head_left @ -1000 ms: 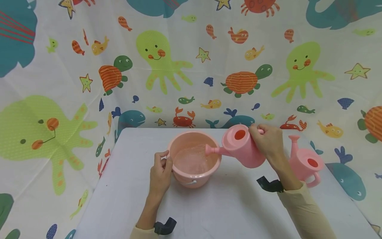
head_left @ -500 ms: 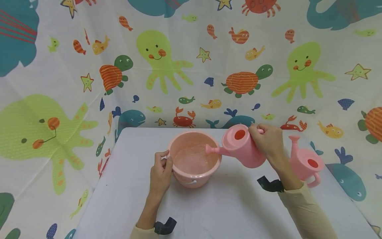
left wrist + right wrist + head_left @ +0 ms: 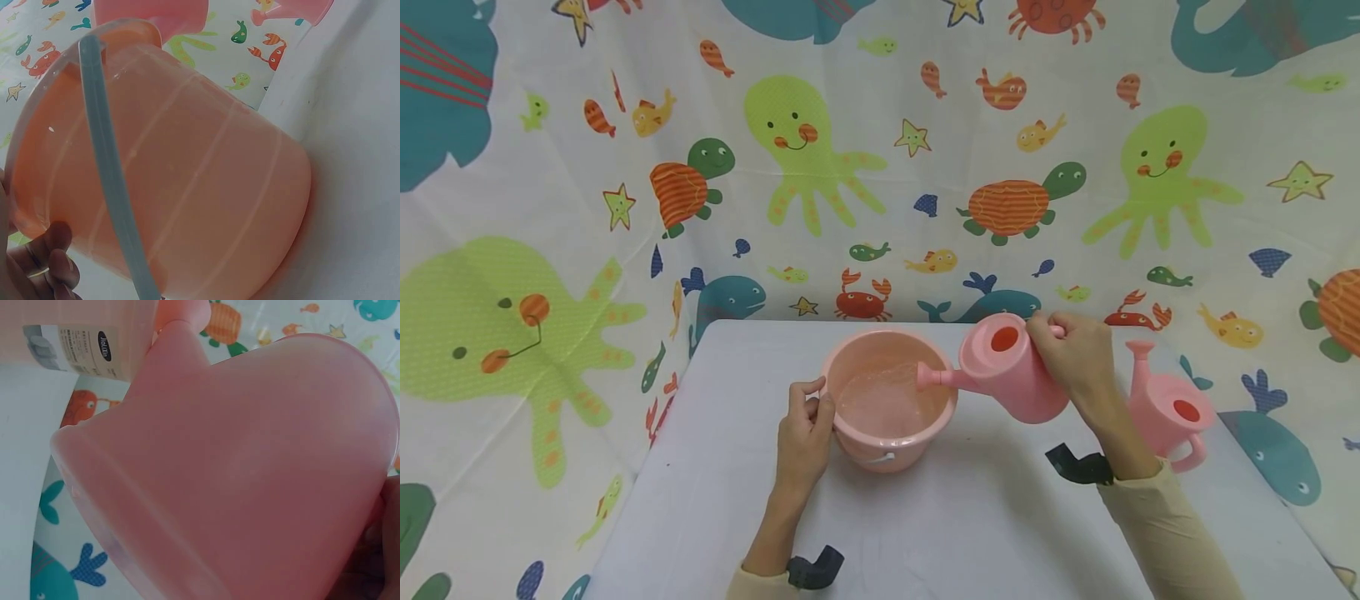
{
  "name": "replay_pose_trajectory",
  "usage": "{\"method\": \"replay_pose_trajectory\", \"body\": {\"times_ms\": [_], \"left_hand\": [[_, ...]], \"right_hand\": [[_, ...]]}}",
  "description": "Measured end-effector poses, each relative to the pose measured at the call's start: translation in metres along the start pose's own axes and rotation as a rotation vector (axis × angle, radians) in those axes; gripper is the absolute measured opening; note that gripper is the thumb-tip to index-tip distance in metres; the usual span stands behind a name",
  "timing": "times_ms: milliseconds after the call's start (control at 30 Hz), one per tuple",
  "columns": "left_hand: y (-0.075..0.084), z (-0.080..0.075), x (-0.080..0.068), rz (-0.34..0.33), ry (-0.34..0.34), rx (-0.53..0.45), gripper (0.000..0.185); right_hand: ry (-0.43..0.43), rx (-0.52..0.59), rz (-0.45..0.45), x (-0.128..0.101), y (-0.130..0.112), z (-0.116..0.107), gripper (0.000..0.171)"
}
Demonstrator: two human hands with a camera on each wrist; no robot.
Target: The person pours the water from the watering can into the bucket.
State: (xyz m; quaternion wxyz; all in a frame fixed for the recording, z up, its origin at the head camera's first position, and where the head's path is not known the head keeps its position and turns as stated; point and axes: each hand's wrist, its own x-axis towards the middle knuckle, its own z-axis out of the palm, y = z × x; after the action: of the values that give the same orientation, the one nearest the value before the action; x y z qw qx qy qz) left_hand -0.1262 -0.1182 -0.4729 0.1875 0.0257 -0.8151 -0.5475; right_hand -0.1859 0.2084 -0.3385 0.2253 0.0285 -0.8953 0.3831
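Note:
A peach plastic bucket (image 3: 883,454) stands on the white table, with water (image 3: 887,404) in its bottom and a pale handle hanging at its side. My left hand (image 3: 803,437) pinches the bucket's left rim between thumb and fingers; in the left wrist view its curled fingertips (image 3: 59,236) touch the bucket wall. My right hand (image 3: 1078,354) grips the handle of a pink watering can (image 3: 1018,379), tilted to the left. The can's spout reaches over the bucket's right rim, and water runs from it inside. In the right wrist view the can's body (image 3: 237,475) hides most of the hand.
A second pink watering can (image 3: 1168,408) stands upright on the table at the right, beside my right forearm. The white table (image 3: 730,375) runs back to a curtain (image 3: 865,108) printed with sea animals. A label (image 3: 75,350) is stuck on the bucket's side.
Almost nothing has moved. The watering can stays tilted over the bucket while the water's surface ripples differently.

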Motion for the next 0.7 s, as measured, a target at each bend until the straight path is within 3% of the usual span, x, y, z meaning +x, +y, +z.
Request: {"method": "replay_pose_trajectory", "body": {"times_ms": [700], "left_hand": [[-0.0007, 0.0006, 0.0003, -0.007, -0.001, -0.002, 0.026]], "right_hand": [[-0.002, -0.031, -0.026, 0.0021, 0.0002, 0.0013, 0.039]]}}
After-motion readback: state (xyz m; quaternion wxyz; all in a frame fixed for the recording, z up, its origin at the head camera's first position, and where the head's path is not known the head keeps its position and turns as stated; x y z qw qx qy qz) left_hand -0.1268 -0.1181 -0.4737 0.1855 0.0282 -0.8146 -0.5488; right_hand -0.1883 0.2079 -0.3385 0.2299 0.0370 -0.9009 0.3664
